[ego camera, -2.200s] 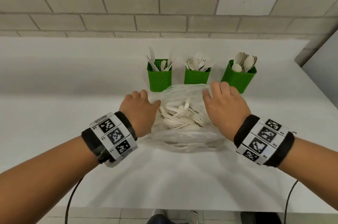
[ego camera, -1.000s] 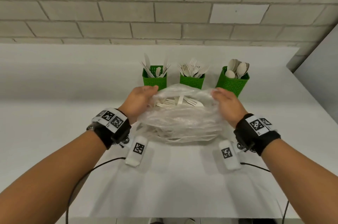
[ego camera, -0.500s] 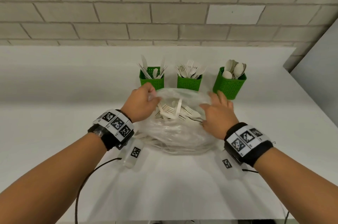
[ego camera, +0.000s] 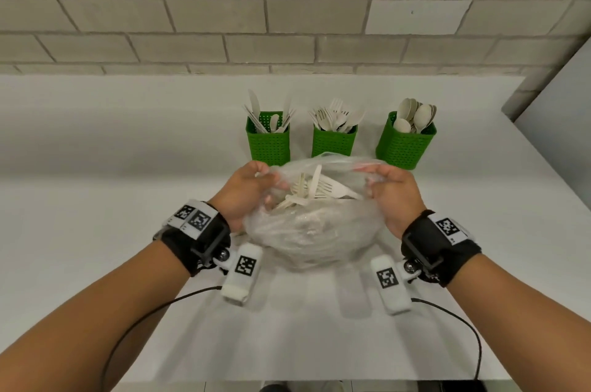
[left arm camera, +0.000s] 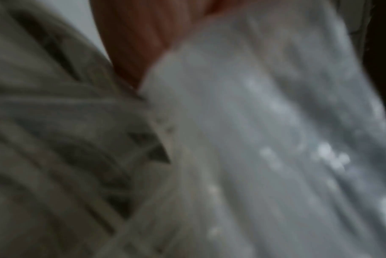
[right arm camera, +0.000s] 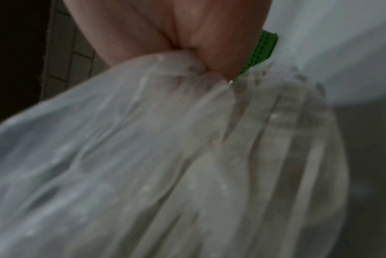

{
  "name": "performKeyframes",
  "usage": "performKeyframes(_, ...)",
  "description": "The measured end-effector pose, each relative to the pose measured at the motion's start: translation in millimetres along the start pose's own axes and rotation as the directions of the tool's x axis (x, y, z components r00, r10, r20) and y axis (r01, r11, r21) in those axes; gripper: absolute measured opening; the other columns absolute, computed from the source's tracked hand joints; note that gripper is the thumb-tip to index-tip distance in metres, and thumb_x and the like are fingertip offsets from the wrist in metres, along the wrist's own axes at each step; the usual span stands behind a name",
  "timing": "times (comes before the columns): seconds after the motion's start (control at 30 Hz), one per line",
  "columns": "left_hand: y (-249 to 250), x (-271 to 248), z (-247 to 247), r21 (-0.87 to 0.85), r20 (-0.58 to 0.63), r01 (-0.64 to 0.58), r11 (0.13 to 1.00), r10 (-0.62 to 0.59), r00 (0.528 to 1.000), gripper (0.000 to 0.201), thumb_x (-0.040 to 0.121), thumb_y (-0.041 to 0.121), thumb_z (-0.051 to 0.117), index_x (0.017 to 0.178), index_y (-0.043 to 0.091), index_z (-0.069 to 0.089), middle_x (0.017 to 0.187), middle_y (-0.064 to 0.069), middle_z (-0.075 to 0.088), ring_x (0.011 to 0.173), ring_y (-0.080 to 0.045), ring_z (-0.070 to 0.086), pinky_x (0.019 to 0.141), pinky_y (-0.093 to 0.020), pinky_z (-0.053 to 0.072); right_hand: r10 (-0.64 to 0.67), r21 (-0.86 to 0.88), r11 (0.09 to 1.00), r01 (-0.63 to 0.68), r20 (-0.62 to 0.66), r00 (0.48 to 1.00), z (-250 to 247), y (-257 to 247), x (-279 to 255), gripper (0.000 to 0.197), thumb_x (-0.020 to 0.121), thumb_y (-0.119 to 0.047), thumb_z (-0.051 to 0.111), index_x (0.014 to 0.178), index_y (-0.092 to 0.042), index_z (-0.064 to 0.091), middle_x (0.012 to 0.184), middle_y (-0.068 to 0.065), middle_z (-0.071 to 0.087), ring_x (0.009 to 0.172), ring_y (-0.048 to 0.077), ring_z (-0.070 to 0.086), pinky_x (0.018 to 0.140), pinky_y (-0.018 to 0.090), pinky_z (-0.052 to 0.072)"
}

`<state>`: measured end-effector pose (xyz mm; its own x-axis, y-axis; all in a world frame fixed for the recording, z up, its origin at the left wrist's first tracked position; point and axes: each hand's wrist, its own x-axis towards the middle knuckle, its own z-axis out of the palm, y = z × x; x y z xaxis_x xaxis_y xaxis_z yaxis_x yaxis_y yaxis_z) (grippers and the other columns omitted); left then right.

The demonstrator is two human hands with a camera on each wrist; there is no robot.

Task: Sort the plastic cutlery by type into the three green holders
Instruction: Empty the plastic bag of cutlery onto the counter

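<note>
The left hand (ego camera: 246, 191) and right hand (ego camera: 391, 196) each pinch the rim of a clear plastic bag (ego camera: 311, 231), holding its mouth apart over the white bench (ego camera: 128, 199). Loose white cutlery (ego camera: 315, 188) pokes up inside; lower down the crinkled film hides how much more lies there. Both wrist views are blurred, showing little beyond film bunched under fingers. Behind the bag stand three green holders: the left holder (ego camera: 268, 144) with knives, the middle holder (ego camera: 334, 142), its base covered by the bag, with forks, and the right holder (ego camera: 404, 145) with spoons.
</note>
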<state>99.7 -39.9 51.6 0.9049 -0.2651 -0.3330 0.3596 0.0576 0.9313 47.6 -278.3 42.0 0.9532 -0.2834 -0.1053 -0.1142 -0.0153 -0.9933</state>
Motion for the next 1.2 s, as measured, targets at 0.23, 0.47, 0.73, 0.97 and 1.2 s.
performKeyframes(0.23,10,-18,-12,0.961,0.225,-0.274,0.046,0.449,0.865,0.034,0.08,0.019,0.076,0.104,0.016,0.052,0.109,-0.007,0.047,0.088,-0.022,0.047,0.074,-0.034,0.043,-0.378,-0.882,0.226,0.413,0.311,0.872,-15,5,-5,0.023,0.075,-0.021,0.074,0.098,-0.023,0.069,0.107,0.005,0.051,0.102,0.026,0.043,0.082,0.031,0.025)
performKeyframes(0.47,28,-33,5,0.959,0.033,-0.072,-0.273,-0.145,0.989,0.048,0.088,0.057,0.057,0.111,0.015,0.055,0.102,-0.005,0.061,0.076,-0.019,0.059,0.067,-0.028,0.049,0.434,-0.792,0.203,0.575,0.6,0.672,-12,-40,-15,0.085,0.073,-0.023,0.074,0.147,-0.03,0.033,0.147,-0.008,0.033,0.134,0.019,0.033,0.111,0.037,0.028)
performKeyframes(0.73,22,-22,-36,0.676,0.12,0.019,0.737,-0.135,0.984,0.023,0.08,-0.008,0.067,0.098,0.004,0.061,0.082,-0.01,0.057,0.055,-0.019,0.061,0.054,-0.028,0.056,-0.018,-0.832,0.043,0.553,0.553,0.833,-10,-30,-14,0.022,0.078,-0.001,0.058,0.095,-0.014,0.065,0.095,0.004,0.063,0.094,0.029,0.06,0.075,0.034,0.044)
performKeyframes(0.97,6,-26,-55,0.813,0.131,-0.137,0.566,0.053,0.99,0.015,0.082,0.001,0.071,0.088,0.015,0.068,0.093,-0.007,0.059,0.071,-0.018,0.062,0.062,-0.02,0.052,0.09,-0.792,0.288,0.538,0.582,0.808,-17,-4,-34,0.017,0.082,-0.021,0.068,0.096,-0.018,0.06,0.093,-0.002,0.056,0.09,0.022,0.056,0.074,0.03,0.042)
performKeyframes(1.2,6,-28,-20,0.872,0.352,-0.422,0.247,0.28,0.893,0.02,0.095,0.017,0.057,0.113,0.018,0.064,0.096,0.005,0.069,0.08,-0.012,0.063,0.075,-0.031,0.052,-0.087,-0.666,0.659,0.349,0.394,0.915,-2,-38,-11,0.006,0.095,-0.02,0.055,0.096,-0.021,0.06,0.083,0.002,0.067,0.068,0.014,0.064,0.07,0.032,0.051)
